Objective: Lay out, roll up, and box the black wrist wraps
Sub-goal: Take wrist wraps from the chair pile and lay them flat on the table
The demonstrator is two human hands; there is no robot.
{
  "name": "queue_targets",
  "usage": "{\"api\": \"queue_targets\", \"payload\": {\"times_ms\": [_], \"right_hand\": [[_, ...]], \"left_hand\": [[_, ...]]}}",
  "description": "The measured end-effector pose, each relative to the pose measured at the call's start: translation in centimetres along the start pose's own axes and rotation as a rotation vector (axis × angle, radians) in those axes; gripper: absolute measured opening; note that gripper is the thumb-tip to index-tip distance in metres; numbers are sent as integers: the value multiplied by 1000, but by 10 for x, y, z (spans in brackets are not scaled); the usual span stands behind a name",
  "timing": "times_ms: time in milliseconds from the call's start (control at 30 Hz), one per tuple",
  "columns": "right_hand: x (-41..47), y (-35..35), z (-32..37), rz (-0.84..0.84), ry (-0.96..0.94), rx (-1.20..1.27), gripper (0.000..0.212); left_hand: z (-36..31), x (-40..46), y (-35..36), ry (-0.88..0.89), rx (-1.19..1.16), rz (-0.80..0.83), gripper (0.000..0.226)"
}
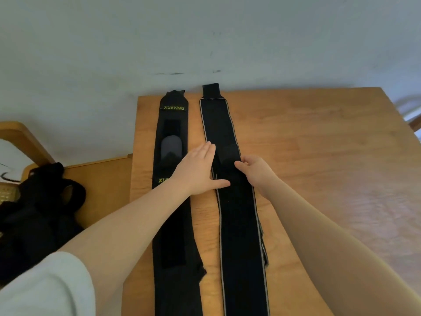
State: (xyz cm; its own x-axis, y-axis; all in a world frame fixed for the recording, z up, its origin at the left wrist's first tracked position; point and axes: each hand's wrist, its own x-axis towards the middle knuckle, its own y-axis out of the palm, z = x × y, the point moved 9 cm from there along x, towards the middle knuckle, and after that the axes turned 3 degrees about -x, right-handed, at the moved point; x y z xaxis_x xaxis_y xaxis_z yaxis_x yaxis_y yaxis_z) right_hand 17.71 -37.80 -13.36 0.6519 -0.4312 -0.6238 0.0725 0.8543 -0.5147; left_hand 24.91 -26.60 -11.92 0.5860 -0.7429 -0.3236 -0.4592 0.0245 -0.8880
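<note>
I see two black wraps lying flat side by side on a wooden table (319,144), running from 6 toward 12 o'clock. My left hand (197,169), fingers straight, presses the left edge of the right wrap (237,213). My right hand (255,169) pinches its right edge, while the left wrap (173,224) lies just beside at 9 o'clock.

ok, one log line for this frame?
stage: layout | left hand: flat, on left edge of right wrap | right hand: pinching it | left wrap: flat | table
</note>
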Motion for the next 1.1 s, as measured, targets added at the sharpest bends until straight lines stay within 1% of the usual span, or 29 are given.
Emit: {"api": "queue_targets", "payload": {"times_ms": [100, 200, 267, 333, 400, 433, 467, 533, 600, 633, 700, 767, 800, 867, 900, 933, 1000, 1033, 1067, 1100], "right_hand": [[6, -4, -2, -6, 41, -30, 42], [13, -6, -4, -42, 72, -68, 42], [16, -3, -10, -71, 185, -67, 43], [9, -3, -11, -128, 293, -157, 50], [1, -11, -4, -243, 268, -312, 53], [-5, -15, -1, -294, 217, -342, 53], [-13, -16, 1, -309, 159, -322, 54], [-31, -11, -11, -246, 99, -169, 55], [-57, 0, -37, -139, 169, -28, 60], [-71, 5, -51, -97, 214, -13, 61], [-95, 12, -78, -31, 265, -40, 52], [-111, 18, -99, 47, 290, -15, 31], [-118, 21, -108, 72, 309, 11, 26], [-125, 25, -122, 67, 345, 73, 29], [-127, 27, -125, 59, 360, 103, 31], [-128, 30, -125, 53, 373, 118, 32], [-127, 33, -123, 31, 372, 100, 31], [-126, 35, -121, 20, 362, 83, 31], [-125, 37, -118, 6, 347, 47, 30], [-125, 37, -114, -16, 323, -36, 31]], "left_hand": [[1, 6, 7, 54, 50, 17, 108], [2, 8, 10, 75, 81, 39, 93], [4, 8, 12, 65, 96, 48, 81], [3, 9, 12, 58, 104, 35, 70], [2, 10, 9, 50, 126, 14, 66], [0, 10, 8, 48, 148, 12, 66], [-1, 10, 8, 47, 175, 14, 69], [-3, 8, 9, 46, 226, 14, 75], [-4, 7, 12, 30, 236, -1, 79], [-4, 6, 12, 19, 221, -9, 80], [-5, 5, 11, -10, 168, -9, 80], [-5, 3, 12, -53, 149, 3, 80], [-5, 2, 12, -81, 167, 9, 80], [-8, -2, 11, -148, 220, -5, 80], [-15, -7, 7, -166, 242, -54, 79], [-27, -14, 1, -152, 250, -134, 75], [-60, -34, -4, -37, 203, -275, 54], [-73, -45, 2, 24, 158, -282, 44], [-82, -54, 12, 62, 125, -251, 39], [-86, -63, 24, 76, 109, -201, 39]]}}
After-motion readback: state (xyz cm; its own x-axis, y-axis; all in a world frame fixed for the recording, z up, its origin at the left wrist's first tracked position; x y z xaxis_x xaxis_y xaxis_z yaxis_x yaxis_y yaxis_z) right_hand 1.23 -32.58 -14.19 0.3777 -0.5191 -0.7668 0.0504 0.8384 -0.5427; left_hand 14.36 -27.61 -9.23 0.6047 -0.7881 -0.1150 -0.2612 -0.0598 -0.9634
